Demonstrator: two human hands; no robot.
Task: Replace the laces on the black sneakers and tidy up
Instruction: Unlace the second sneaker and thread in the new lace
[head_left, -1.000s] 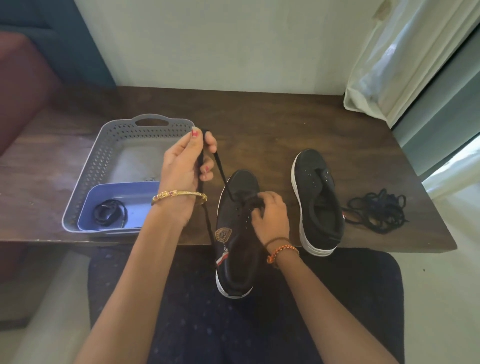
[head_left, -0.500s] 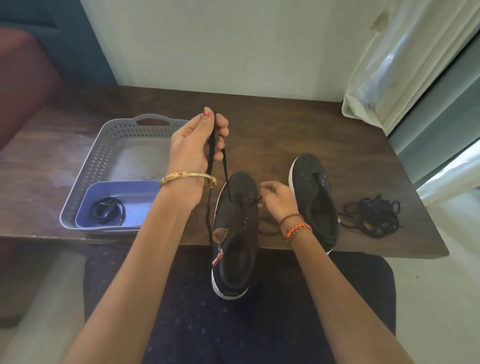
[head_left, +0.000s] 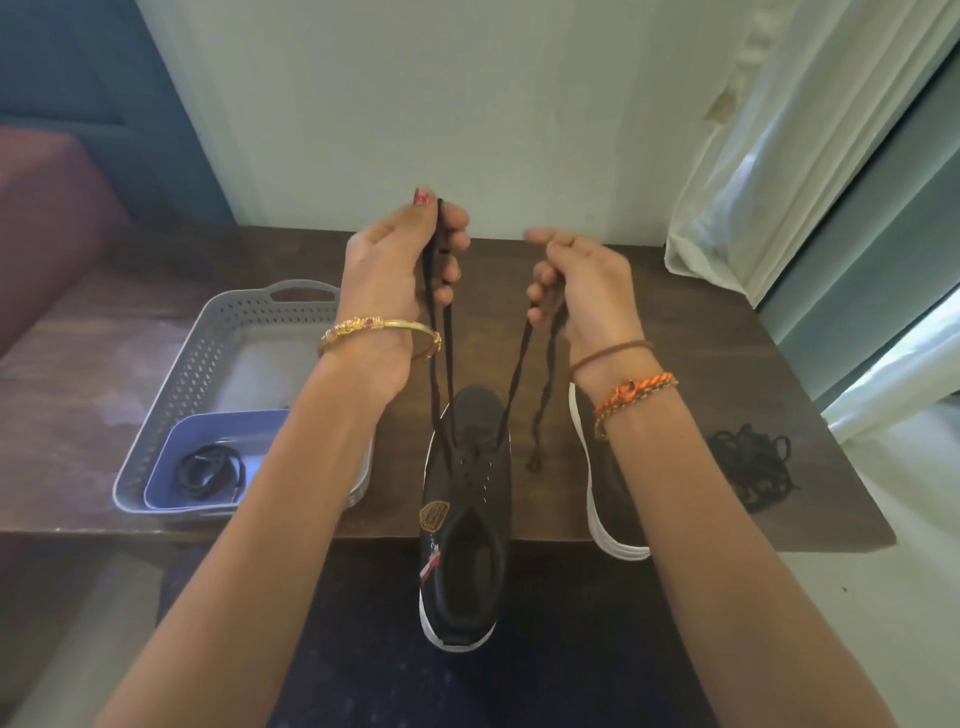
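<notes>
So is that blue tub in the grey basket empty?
No. The blue tub inside the grey basket holds a coiled black lace.

Near black sneaker (head_left: 464, 525), white sole, toe toward 12 o'clock, heel overhanging desk edge at 6. Black lace (head_left: 514, 382) through front eyelets, both ends lifted taut. Second sneaker (head_left: 602, 478) just beside at 3 o'clock. Loose lace pile (head_left: 753, 462) farther at 3. Coiled lace (head_left: 210, 467) in tray at 9.

The right hand (head_left: 584, 283) has left the sneaker (head_left: 465, 499) at lower centre and risen to mid-frame, now gripping one lace (head_left: 519, 374) end. The left hand (head_left: 400, 265) has lifted its end higher, level with it.
</notes>
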